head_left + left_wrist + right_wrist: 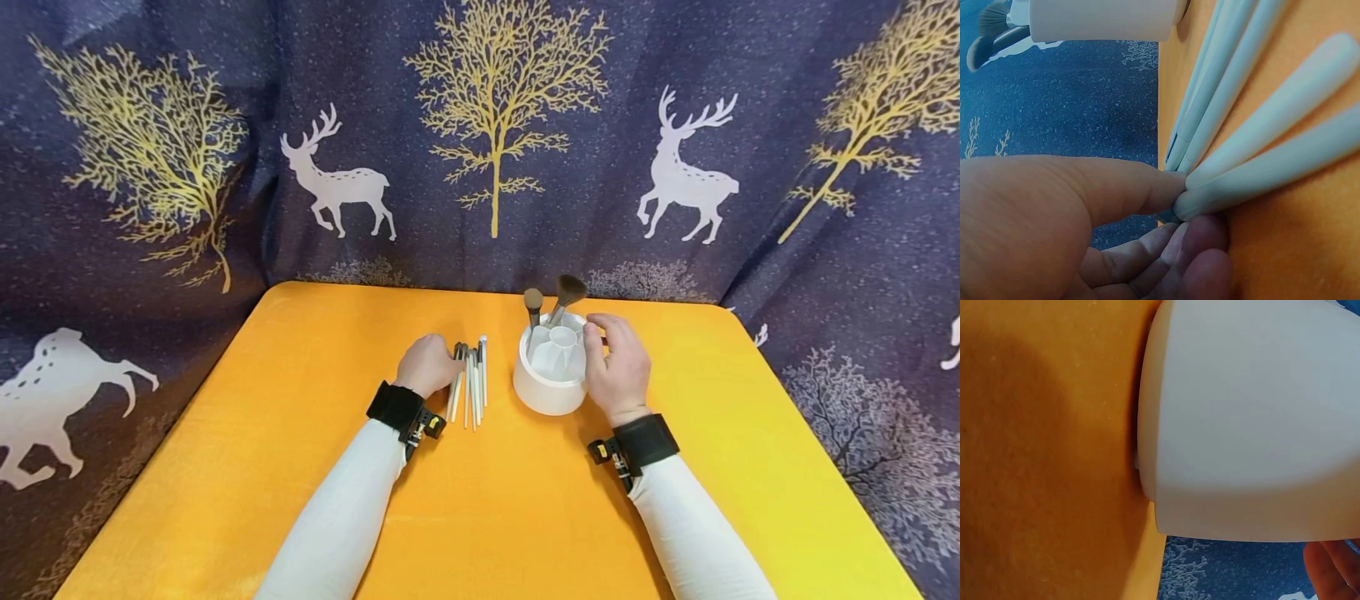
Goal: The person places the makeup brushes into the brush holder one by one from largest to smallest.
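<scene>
Several makeup brushes with pale handles lie side by side on the table. My left hand is at their far-left ends; in the left wrist view its thumb and fingers pinch a brush near the head, which the hand hides. A white round brush holder with inner compartments stands right of the pile. Two brushes stand upright in it at the back, one with a rounded head, one with a wide fluffy head. My right hand grips the holder's right rim, thumb over the edge.
The orange-yellow table reaches back to a dark blue curtain printed with white deer and golden trees. The curtain also hangs along both sides of the table.
</scene>
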Available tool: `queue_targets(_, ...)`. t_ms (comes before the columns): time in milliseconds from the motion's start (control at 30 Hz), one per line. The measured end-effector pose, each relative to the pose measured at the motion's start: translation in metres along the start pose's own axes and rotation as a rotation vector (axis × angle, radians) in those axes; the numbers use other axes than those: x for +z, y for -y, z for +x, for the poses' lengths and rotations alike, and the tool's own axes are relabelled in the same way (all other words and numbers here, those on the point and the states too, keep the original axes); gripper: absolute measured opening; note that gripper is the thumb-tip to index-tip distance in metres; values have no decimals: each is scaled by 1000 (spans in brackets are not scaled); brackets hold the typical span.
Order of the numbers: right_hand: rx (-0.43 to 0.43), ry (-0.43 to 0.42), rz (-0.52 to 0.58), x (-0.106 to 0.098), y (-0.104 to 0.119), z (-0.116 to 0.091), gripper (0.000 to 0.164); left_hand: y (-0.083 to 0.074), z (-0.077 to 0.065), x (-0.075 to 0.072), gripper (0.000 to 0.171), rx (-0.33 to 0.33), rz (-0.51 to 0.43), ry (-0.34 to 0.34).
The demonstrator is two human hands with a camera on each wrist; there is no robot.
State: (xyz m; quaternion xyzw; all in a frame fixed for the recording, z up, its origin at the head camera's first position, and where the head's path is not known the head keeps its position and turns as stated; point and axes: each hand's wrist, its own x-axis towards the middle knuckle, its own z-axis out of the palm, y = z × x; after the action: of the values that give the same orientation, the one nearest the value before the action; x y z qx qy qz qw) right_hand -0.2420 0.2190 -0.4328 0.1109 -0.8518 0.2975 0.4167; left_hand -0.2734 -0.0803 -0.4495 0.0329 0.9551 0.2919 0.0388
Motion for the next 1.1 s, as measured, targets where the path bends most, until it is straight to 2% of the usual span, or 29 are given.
queue_targets(167,-44,88,22,3,0,-1,53,0,-1,0,36,6,0,-5)
queue_targets(333,-33,222,49,5,0,-2,64,-1,-1,0,37,-2,-1,-7)
queue_targets(533,-17,327,51,5,0,-4,71,-1,-1,0,39,-1,7,-7)
queue_targets(867,-49,363,84,7,-5,-5,66,-2,-1,-1,40,-15,17,3)
queue_targets(1100,-52,372,101,6,-5,-5,66,0,-1,-1,41,0,0,-4)
